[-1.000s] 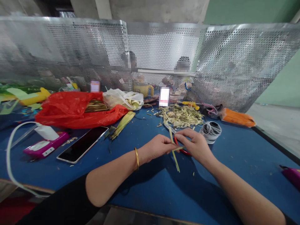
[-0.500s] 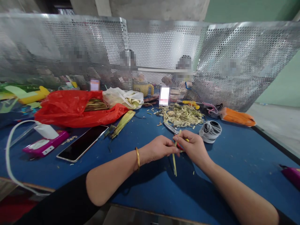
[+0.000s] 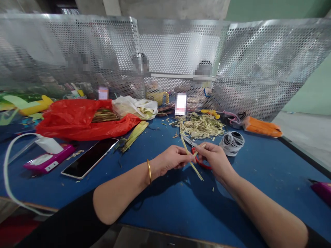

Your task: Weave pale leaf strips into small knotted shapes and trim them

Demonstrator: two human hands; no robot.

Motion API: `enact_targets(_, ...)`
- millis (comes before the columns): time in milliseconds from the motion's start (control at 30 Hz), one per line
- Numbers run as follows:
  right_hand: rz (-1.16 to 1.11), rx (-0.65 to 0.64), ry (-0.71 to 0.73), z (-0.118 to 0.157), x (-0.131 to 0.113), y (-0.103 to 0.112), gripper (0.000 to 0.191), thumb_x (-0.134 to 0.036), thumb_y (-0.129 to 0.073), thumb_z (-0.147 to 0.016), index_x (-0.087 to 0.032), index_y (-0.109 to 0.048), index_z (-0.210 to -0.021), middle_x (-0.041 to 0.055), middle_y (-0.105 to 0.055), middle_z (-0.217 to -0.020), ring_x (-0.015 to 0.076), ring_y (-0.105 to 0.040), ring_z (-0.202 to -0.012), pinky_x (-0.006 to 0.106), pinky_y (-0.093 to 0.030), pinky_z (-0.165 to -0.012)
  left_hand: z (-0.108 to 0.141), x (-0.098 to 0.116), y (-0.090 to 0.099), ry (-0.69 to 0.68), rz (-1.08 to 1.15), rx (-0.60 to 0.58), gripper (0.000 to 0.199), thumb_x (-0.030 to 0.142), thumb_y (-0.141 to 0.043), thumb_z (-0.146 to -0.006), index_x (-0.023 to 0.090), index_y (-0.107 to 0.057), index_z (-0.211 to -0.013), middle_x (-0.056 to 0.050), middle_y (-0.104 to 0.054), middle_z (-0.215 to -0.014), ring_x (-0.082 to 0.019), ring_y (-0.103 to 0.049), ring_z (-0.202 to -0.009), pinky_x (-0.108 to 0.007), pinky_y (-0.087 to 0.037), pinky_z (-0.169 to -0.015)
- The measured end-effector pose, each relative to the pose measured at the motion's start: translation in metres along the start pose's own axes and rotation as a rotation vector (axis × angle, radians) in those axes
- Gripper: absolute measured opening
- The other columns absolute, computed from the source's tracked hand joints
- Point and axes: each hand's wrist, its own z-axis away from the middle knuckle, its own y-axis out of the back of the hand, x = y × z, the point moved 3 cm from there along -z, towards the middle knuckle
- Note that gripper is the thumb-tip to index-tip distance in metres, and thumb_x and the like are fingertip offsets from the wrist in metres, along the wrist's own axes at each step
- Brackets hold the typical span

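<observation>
the left hand [image 3: 176,158] pinches crossed thin yellow-green plant strips [image 3: 198,174]; the right hand [image 3: 217,159] grips one end, red-handled metal scissors [image 3: 206,167] beside it. flat blue tabletop [image 3: 165,213] spreads nearward to its edge.

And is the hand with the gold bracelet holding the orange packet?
No, the left hand pinches a pale strip, while the orange packet lies apart.

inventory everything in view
strips: two or more, pale green, centre
scissors: one, red-handled, centre
shreds: one pile, pale green, centre
spool: one, white, right
packet: one, orange, right
large bag: one, red, left
small bag: one, white, rear
leaves: one bundle, yellowish, centre
phone: one, black, left
power strip: one, purple, left
mug: one, yellow, rear
partition: one, silver, rear
people: several, blurred, beyond
clutter: uncounted, mixed, rear
table: one, blue, beneath
left hand: one, bare, on strips
right hand: one, bare, on strips
</observation>
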Motion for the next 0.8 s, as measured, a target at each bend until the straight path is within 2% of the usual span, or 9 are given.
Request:
enact_targets(133, 0.207, 0.098, 0.108, -0.004, -0.002, 0.01, 0.027, -0.043, -0.06, -0.078, -0.019, -0.056, -0.066, -0.0011, -0.054, -0.054, 0.0138, -0.05, -0.051, 0.028, -0.04, -0.053, -0.001, -0.003, 0.002, 0.059, 0.124, 0.052, 0.029, 0.039, -0.073, -0.067, 0.012, -0.071, -0.077, 0.003, -0.05, -0.051, -0.005, -0.041, -0.044, -0.019, -0.03, -0.044)
enact_targets(233, 0.663, 0.307, 0.466, 0.003, -0.022, 0.017, 0.023, -0.034, -0.058, -0.082, -0.017, -0.061, -0.097, 0.0073, -0.062, -0.085, 0.0214, -0.057, -0.079, 0.033, -0.043, -0.069, -0.003, -0.005, 0.006, 0.104, 0.294, 0.065, 0.034, 0.044, -0.071, -0.07, 0.011, -0.07, -0.081, -0.002, -0.061, -0.062, -0.009, -0.054, -0.054, -0.021, -0.042, -0.054)
enact_targets(267, 0.823, 0.3, 0.597, 0.008, -0.028, 0.014, 0.026, -0.031, -0.056, -0.084, -0.017, -0.06, -0.105, 0.0094, -0.061, -0.092, 0.023, -0.057, -0.086, 0.035, -0.042, -0.073, -0.005, -0.005, 0.007, 0.11, 0.34, 0.06, 0.035, 0.045, -0.07, -0.071, 0.011, -0.07, -0.081, -0.004, -0.063, -0.066, -0.011, -0.057, -0.058, -0.023, -0.045, -0.057)
enact_targets(300, 0.96, 0.216, 0.724, 0.013, -0.032, 0.008, 0.024, -0.027, -0.053, -0.087, -0.018, -0.06, -0.108, 0.0097, -0.061, -0.094, 0.0228, -0.056, -0.089, 0.035, -0.041, -0.075, -0.006, -0.005, 0.009, 0.111, 0.374, 0.06, 0.033, 0.044, -0.07, -0.071, 0.011, -0.07, -0.08, -0.005, -0.065, -0.069, -0.012, -0.058, -0.061, -0.023, -0.046, -0.06)
enact_targets(367, 1.188, -0.126, 0.932, 0.023, -0.033, -0.009, 0.022, -0.02, -0.046, -0.091, -0.02, -0.06, -0.108, 0.0081, -0.062, -0.09, 0.0208, -0.055, -0.086, 0.034, -0.039, -0.077, -0.008, -0.006, 0.011, 0.097, 0.407, 0.075, 0.027, 0.036, -0.073, -0.068, 0.011, -0.07, -0.077, -0.006, -0.066, -0.071, -0.011, -0.058, -0.062, -0.021, -0.044, -0.058)
enact_targets(433, 1.355, -0.368, 1.044, 0.033, -0.03, -0.023, 0.022, -0.018, -0.043, -0.092, -0.019, -0.06, -0.107, 0.0079, -0.063, -0.09, 0.0206, -0.054, -0.086, 0.035, -0.037, -0.079, -0.01, -0.007, 0.012, 0.078, 0.408, 0.104, 0.021, 0.026, -0.077, -0.063, 0.01, -0.07, -0.076, -0.004, -0.065, -0.068, -0.009, -0.055, -0.059, -0.019, -0.04, -0.055)
enact_targets(467, 1.427, -0.414, 1.063, 0.036, -0.028, -0.027, 0.021, -0.017, -0.042, -0.092, -0.018, -0.059, -0.105, 0.0084, -0.063, -0.091, 0.0208, -0.054, -0.085, 0.036, -0.036, -0.079, -0.01, -0.007, 0.011, 0.072, 0.407, 0.118, 0.021, 0.022, -0.077, -0.06, 0.01, -0.07, -0.075, -0.003, -0.064, -0.067, -0.008, -0.054, -0.058, -0.019, -0.038, -0.054)
enact_targets(667, 1.604, -0.426, 1.1, 0.038, -0.021, -0.035, 0.018, -0.015, -0.042, -0.093, -0.014, -0.057, -0.102, 0.0077, -0.06, -0.087, 0.0209, -0.051, -0.078, 0.037, -0.034, -0.073, -0.009, -0.008, 0.006, 0.096, 0.435, 0.153, 0.026, 0.021, -0.081, -0.053, 0.009, -0.071, -0.075, -0.004, -0.066, -0.07, -0.009, -0.056, -0.058, -0.02, -0.04, -0.055)
enact_targets(800, 1.574, -0.427, 1.139, 0.038, -0.016, -0.037, 0.017, -0.014, -0.041, -0.092, -0.015, -0.057, -0.085, 0.006, -0.059, -0.078, 0.0199, -0.049, -0.073, 0.036, -0.033, -0.072, -0.01, -0.012, 0.005, 0.112, 0.453, 0.186, 0.027, 0.02, -0.081, -0.051, 0.009, -0.07, -0.074, -0.003, -0.065, -0.065, -0.009, -0.055, -0.054, -0.02, -0.04, -0.053)
